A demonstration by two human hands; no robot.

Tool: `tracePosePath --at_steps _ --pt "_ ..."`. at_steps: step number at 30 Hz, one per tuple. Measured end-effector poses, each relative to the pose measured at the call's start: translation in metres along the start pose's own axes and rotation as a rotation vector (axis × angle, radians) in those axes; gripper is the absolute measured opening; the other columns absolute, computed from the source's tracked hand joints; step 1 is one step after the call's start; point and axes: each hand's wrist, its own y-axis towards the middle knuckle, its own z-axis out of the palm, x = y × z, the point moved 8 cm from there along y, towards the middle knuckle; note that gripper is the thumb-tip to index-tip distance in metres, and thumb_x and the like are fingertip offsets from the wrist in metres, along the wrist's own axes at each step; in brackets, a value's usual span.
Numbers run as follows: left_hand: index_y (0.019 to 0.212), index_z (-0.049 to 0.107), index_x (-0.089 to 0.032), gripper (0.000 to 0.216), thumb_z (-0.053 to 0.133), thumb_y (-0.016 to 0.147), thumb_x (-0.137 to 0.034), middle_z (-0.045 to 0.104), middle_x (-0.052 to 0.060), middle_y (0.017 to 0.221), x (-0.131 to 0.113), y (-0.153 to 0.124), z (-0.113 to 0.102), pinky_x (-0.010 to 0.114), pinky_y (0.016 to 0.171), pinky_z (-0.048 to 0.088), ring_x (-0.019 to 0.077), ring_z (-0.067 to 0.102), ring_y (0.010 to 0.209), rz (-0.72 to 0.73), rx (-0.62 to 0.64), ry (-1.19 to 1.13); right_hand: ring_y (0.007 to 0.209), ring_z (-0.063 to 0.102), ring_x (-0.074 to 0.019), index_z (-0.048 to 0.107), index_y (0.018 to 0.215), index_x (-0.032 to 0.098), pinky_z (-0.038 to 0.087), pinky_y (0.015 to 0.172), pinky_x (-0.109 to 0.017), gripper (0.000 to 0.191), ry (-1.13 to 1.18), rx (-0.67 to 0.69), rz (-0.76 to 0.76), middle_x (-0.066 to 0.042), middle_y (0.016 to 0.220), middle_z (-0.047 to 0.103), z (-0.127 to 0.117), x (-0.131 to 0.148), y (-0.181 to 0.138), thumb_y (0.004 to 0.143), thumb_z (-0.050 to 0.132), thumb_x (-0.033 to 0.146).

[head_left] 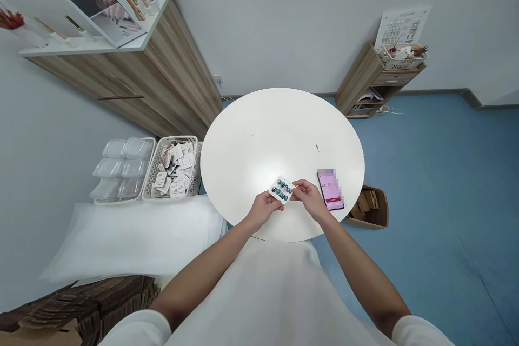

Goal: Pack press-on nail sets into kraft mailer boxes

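Note:
A small white card of press-on nails [281, 190], with glossy green and dark nails in rows, is held up over the near part of the round white table [279, 119]. My left hand [263, 208] pinches its lower left edge. At its right edge, the thumb and fingers of my right hand [308, 198] close on it too. Just right of my right hand lies a phone [331, 189] with a lit pink screen, partly blurred out. A tiny dark piece [317, 147] rests farther back on the table; its kind is too small to make out.
Left of the table stand a white basket of small printed cards [174, 170] and clear plastic boxes [124, 167]. White sheets [138, 232] lie nearer, above folded cardboard [101, 308]. A cardboard box [371, 208] sits at the right. Wooden cabinets [174, 65] stand along the wall.

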Motion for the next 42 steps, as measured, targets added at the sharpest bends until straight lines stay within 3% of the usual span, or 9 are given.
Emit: tracePosePath --at_steps 4,6,10,17,21,26,32,37,42 --pt "0.122 0.038 -0.026 0.071 0.071 0.059 -0.027 0.054 0.007 0.106 -0.028 -0.008 -0.021 0.037 0.083 0.042 0.0143 0.059 0.080 0.140 -0.100 0.218 0.058 0.055 -0.0116 0.059 0.088 0.017 0.046 0.063 -0.030 0.028 -0.108 0.001 -0.059 0.002 0.062 0.056 -0.003 0.016 0.004 0.068 0.059 0.037" --pt "0.127 0.032 -0.031 0.086 0.075 0.052 -0.027 0.054 0.006 0.106 -0.045 -0.011 -0.027 0.037 0.085 0.040 0.0159 0.057 0.083 0.218 -0.087 0.388 0.059 0.054 -0.0111 0.060 0.088 0.017 0.044 0.063 -0.029 0.027 -0.161 0.040 -0.076 0.001 0.063 0.056 -0.002 0.022 0.004 0.069 0.057 0.036" --pt "0.124 0.041 -0.031 0.078 0.074 0.053 -0.028 0.058 0.002 0.087 -0.062 -0.012 -0.018 0.034 0.079 0.041 0.0174 0.055 0.079 0.311 0.060 0.601 0.060 0.051 -0.0109 0.061 0.090 0.018 0.042 0.061 -0.027 0.027 -0.228 0.099 -0.083 0.001 0.063 0.055 0.000 0.027 0.002 0.070 0.055 0.035" --pt "0.120 0.047 -0.029 0.062 0.067 0.061 -0.027 0.057 0.000 0.077 -0.056 -0.008 -0.002 0.030 0.072 0.043 0.0144 0.053 0.069 0.369 0.066 0.664 0.062 0.053 -0.0115 0.055 0.100 0.019 0.044 0.062 -0.028 0.032 -0.227 0.082 -0.080 0.001 0.066 0.053 -0.007 0.018 -0.003 0.074 0.052 0.036" --pt "0.121 0.046 -0.027 0.061 0.066 0.063 -0.027 0.056 -0.001 0.075 -0.055 -0.007 0.004 0.031 0.075 0.044 0.0128 0.054 0.066 0.364 0.064 0.605 0.082 0.057 -0.0150 0.039 0.122 0.025 0.047 0.075 -0.034 0.052 -0.242 0.154 -0.123 -0.006 0.102 0.054 -0.012 0.018 -0.016 0.074 0.054 0.037" --pt "0.123 0.043 -0.025 0.061 0.064 0.066 -0.027 0.055 -0.001 0.076 -0.054 -0.004 0.012 0.030 0.079 0.045 0.0116 0.055 0.068 0.341 0.081 0.541 0.108 0.048 -0.0216 0.025 0.131 0.034 0.040 0.092 -0.042 0.076 -0.448 0.230 -0.313 -0.007 0.137 0.028 -0.018 0.034 -0.035 0.066 0.065 0.032" --pt "0.128 0.036 -0.025 0.066 0.064 0.068 -0.028 0.054 -0.002 0.079 -0.049 -0.003 0.018 0.032 0.081 0.044 0.0099 0.054 0.071 0.359 0.105 0.584 0.093 0.056 -0.0187 0.033 0.126 0.032 0.047 0.087 -0.043 0.060 -0.569 0.250 -0.421 -0.006 0.126 0.042 -0.020 0.039 -0.031 0.072 0.060 0.032" --pt "0.134 0.023 -0.027 0.082 0.068 0.065 -0.030 0.055 -0.001 0.087 -0.045 -0.007 0.013 0.032 0.082 0.044 0.0109 0.055 0.075 0.387 0.058 0.681 0.087 0.058 -0.0165 0.033 0.126 0.031 0.049 0.084 -0.041 0.059 -0.590 0.288 -0.485 -0.006 0.127 0.042 -0.017 0.036 -0.027 0.073 0.059 0.029" --pt "0.129 0.034 -0.025 0.068 0.064 0.068 -0.031 0.056 0.001 0.088 -0.038 -0.012 0.004 0.032 0.079 0.045 0.0122 0.055 0.078 0.406 0.006 0.778 0.089 0.058 -0.0178 0.033 0.126 0.031 0.049 0.082 -0.042 0.058 -0.634 0.337 -0.505 -0.006 0.126 0.044 -0.009 0.035 -0.026 0.074 0.057 0.028"
